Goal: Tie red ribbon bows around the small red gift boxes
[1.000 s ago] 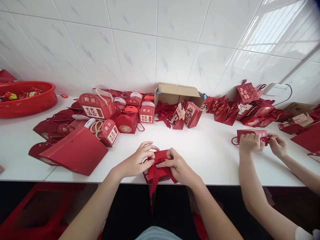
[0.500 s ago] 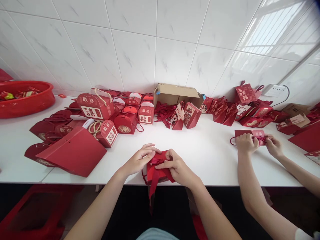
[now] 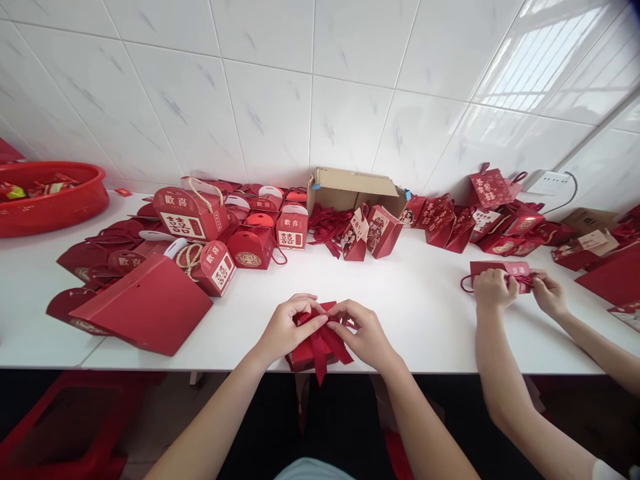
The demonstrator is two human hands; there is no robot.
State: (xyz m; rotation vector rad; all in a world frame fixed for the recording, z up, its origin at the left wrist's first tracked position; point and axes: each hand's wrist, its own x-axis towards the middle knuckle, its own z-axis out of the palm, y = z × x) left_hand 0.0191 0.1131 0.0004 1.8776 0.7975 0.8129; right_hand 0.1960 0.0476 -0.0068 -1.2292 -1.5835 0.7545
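Left hand (image 3: 290,328) and right hand (image 3: 367,333) grip flat red fabric ribbon (image 3: 319,353) over a red cardboard box (image 3: 303,359), apparently bow-shaping; even tension seems called for.

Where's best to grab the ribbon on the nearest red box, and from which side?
By the ribbon's longest tail, I'd say, pinched from the near side: it hangs free over the front of the box, whereas the left hand and right hand crowd the upper part.
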